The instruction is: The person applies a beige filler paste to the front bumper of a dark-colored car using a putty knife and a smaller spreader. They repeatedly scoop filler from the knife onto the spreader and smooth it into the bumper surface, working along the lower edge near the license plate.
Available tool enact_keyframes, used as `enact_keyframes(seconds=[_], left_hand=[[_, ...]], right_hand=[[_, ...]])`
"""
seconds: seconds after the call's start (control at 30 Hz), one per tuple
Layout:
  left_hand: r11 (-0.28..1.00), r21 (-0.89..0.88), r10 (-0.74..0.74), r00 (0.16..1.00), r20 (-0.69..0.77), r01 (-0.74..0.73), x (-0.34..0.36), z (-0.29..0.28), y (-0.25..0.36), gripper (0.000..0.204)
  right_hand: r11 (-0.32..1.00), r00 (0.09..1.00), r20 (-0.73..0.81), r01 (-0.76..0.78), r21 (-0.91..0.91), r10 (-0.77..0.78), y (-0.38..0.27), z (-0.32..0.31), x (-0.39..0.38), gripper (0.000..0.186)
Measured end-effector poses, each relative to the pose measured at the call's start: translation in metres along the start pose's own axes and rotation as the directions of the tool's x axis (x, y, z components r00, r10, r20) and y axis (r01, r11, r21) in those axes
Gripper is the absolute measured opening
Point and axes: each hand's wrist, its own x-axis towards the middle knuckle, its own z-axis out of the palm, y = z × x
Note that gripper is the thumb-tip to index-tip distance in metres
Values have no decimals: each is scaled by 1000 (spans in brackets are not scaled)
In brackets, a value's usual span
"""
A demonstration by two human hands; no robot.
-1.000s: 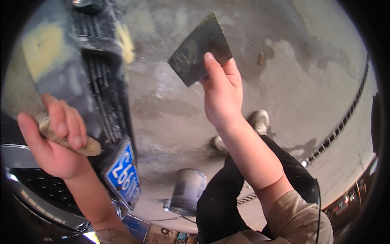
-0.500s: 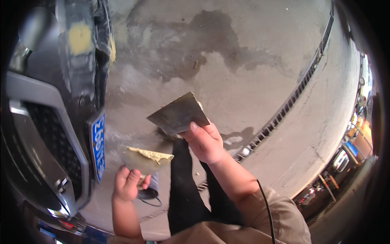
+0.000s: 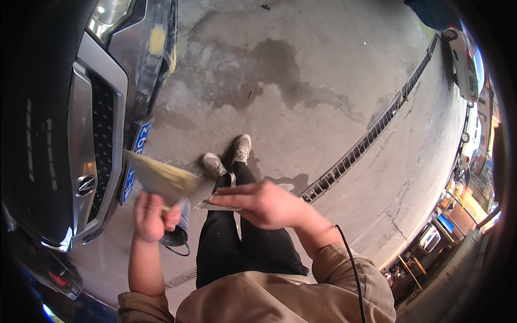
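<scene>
The left hand (image 3: 152, 218) grasped a broad scraper (image 3: 148, 173), blurred, between the car (image 3: 51, 151) and the legs (image 3: 223, 245), with yellow paste (image 3: 175, 176) streaked across it. The right hand (image 3: 272, 204) held a thin plate (image 3: 222, 207), seen nearly edge-on, over the legs. Both tools looked light and fairly stiff (the paste, probably soft and slick, less manageable). The scraper's lower end, away from the paste, seemed the surest hold.

You wear a creased tan shirt (image 3: 247, 296) with loose sleeves (image 3: 141, 307) ending near the elbow. A thin black cable (image 3: 355, 269) curves over your right sleeve. Your trousers (image 3: 269, 258) are black, your shoes (image 3: 243, 149) pale off-white.
</scene>
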Motion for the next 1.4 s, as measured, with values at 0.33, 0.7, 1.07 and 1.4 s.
enact_keyframes(seconds=[0.33,0.7,1.07,1.4], left_hand=[[864,58,-476,772,422,500,-8,3,-34,25],[902,-13,-400,846,352,432,-1,-18,-41,26],[984,-14,-172,974,144,176,-20,-55,-33,48],[933,343,-145,985,95,105,-43,-39,-51,30]], right_hand=[[393,763,-348,134,910,545,21,37,75,36],[502,913,-103,-121,857,396,19,63,90,40],[598,821,-145,-269,755,553,48,102,65,23],[966,587,-775,234,-113,-233,-1,81,59,48]])
